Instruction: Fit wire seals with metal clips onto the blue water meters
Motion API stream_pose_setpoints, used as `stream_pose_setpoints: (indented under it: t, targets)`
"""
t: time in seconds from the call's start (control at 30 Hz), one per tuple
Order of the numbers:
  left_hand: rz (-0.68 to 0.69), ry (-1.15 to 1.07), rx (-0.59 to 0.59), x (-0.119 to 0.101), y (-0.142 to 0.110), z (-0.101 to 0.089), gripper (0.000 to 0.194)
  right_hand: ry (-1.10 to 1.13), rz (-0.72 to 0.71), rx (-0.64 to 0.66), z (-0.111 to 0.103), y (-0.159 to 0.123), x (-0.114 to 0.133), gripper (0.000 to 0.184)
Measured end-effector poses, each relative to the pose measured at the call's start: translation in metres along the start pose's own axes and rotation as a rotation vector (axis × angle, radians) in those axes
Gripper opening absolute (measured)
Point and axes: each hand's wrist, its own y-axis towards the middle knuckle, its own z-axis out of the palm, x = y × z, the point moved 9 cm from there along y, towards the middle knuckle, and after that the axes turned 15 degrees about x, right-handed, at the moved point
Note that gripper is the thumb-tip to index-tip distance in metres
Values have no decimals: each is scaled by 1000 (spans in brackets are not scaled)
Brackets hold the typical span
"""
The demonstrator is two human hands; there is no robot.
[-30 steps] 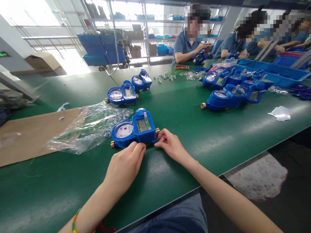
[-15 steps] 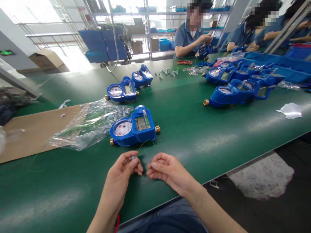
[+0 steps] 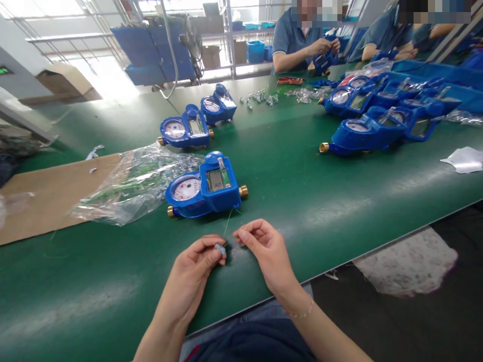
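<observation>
From where I'm standing, at the far left a brown sheet [image 3: 56, 193] is lying on the green bench [image 3: 302, 211], with a crinkled clear bag [image 3: 132, 188] overlapping its edge. Beyond the bag, two back meters [image 3: 184, 128] are sitting close together. In front of them, the near meter [image 3: 217, 193] is resting on the bench, just beside the bag, its dial and screen facing up and its brass ends pointing left and right.

Below it, the left hand [image 3: 194, 264] is pinching a small pale-blue seal [image 3: 220, 249] between thumb and fingers. A thin green wire [image 3: 228, 222] is running from about the seal up to the near meter's lower right corner, where a short strand is poking out. Just beside, the right hand [image 3: 267, 249] is hovering with thumb and forefinger drawn narrow; I can't tell whether they're gripping the wire.

Farther back, small clear bits [image 3: 260, 98] are lying scattered, and a red tool [image 3: 290, 81] is resting near a co-worker [image 3: 296, 48], who is handling another blue meter. To the right, more meters [image 3: 356, 136] are crowding together by a blue tray [image 3: 468, 98], and a white scrap [image 3: 465, 160] is lying near the bench's edge.
</observation>
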Motion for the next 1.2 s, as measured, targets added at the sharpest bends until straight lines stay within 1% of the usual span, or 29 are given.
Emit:
stream_pose_setpoints:
  t: [0.43, 0.77, 0.9, 0.97, 1.1, 1.2]
  targets:
    - [1, 4, 24, 1, 0, 2, 14, -21, -4, 4, 1, 1, -1, 15]
    - [0, 13, -14, 3, 1, 0, 19, -27, -16, 10, 1, -1, -1, 16]
    - [-6, -5, -70, 6, 0, -4, 23, -28, 4, 55, 5, 0, -1, 17]
    - [-9, -2, -78, 5, -1, -5, 23, -35, 18, 71, 6, 1, -2, 18]
    - [1, 57, -54, 0, -1, 1, 23, -74, 53, 97, 7, 4, -4, 18]
    - [-1, 119, -78, -2, -1, 4, 26, -36, 64, 149, 11, 6, -7, 19]
